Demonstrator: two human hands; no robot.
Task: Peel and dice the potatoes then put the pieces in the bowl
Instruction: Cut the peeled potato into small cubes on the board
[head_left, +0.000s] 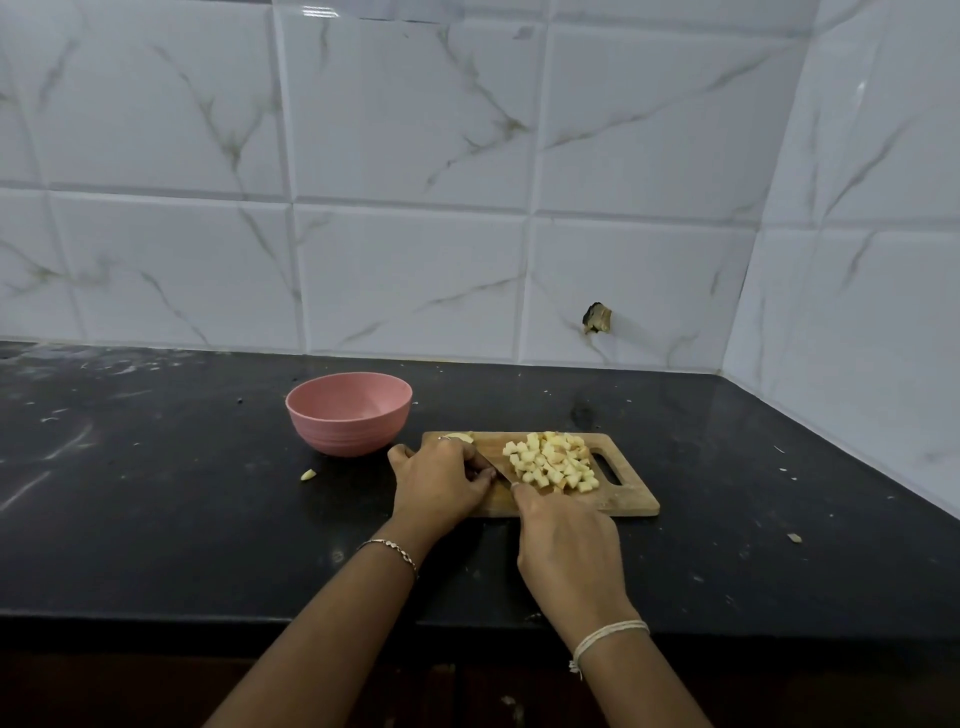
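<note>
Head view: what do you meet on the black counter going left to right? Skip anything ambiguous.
Round pink plastic bowl → left hand → pile of pale diced potato cubes → handle end of the rectangular wooden chopping board → small pale stray scrap. The right hand overlaps the pile, so it is left out.

On a wooden cutting board (626, 501), the left hand (441, 480) curls over a potato piece (460, 437) while the right hand (569, 551) grips a knife (497, 470) (handle hidden). Diced potato (553, 462) is heaped just right of the blade. A pink bowl (349, 415) stands beside the board, with 1 stray bit (308, 474) on the black counter (156, 519).
</note>
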